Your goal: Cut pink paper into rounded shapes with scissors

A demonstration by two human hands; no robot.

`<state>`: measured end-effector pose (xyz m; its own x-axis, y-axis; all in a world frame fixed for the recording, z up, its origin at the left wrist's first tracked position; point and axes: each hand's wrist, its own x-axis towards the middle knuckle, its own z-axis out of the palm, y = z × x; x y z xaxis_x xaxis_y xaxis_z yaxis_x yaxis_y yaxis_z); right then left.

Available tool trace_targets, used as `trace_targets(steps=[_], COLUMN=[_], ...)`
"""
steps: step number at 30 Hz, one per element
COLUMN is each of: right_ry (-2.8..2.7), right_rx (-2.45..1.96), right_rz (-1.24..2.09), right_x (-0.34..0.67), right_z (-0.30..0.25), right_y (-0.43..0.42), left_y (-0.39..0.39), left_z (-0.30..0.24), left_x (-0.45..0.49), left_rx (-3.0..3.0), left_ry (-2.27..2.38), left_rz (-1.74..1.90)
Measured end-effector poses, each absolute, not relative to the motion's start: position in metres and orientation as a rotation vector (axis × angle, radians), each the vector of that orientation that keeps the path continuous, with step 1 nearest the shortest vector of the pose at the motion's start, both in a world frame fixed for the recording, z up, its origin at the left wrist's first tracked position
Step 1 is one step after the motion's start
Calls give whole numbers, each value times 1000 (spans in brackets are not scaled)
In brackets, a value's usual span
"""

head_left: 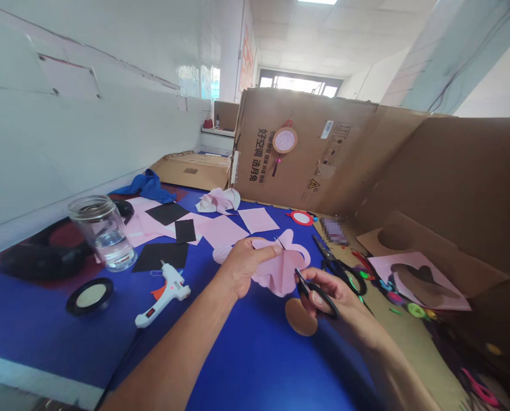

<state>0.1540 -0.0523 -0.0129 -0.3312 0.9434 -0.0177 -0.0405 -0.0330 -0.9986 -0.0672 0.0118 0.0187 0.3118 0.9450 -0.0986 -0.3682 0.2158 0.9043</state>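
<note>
My left hand (pixel 247 264) pinches a pink paper cutout (pixel 276 271) with a wavy, rounded outline, held above the blue table. The thumb lies on top of the sheet. In my right hand (pixel 330 291) is a pair of black-handled scissors (pixel 306 287), its fingers in the loops. The scissors' blades reach the paper, and a metal tip shows near its upper part. Below the paper lies a round brown cardboard disc (pixel 301 317). A whitish textured piece (pixel 221 254) sits just behind my left hand, partly hidden.
On the left are a white glue gun (pixel 166 294), a black tape roll (pixel 89 295) and a glass jar with water (pixel 105 237). Pink sheets (pixel 223 231) and black squares (pixel 185 231) spread behind. Larger scissors (pixel 338 265) lie right. A cardboard box wall (pixel 315 154) stands at the back.
</note>
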Motion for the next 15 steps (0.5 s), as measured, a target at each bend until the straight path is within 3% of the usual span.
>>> trace_targets(steps=[15], right_ry=[-1361], right_rx=[-1025], right_rz=[1497], right_x=[152], right_z=[-14], right_y=[-52], left_y=[9], left_z=[20], left_x=[-65], left_rx=[870], left_ry=[796], left_rz=[1045])
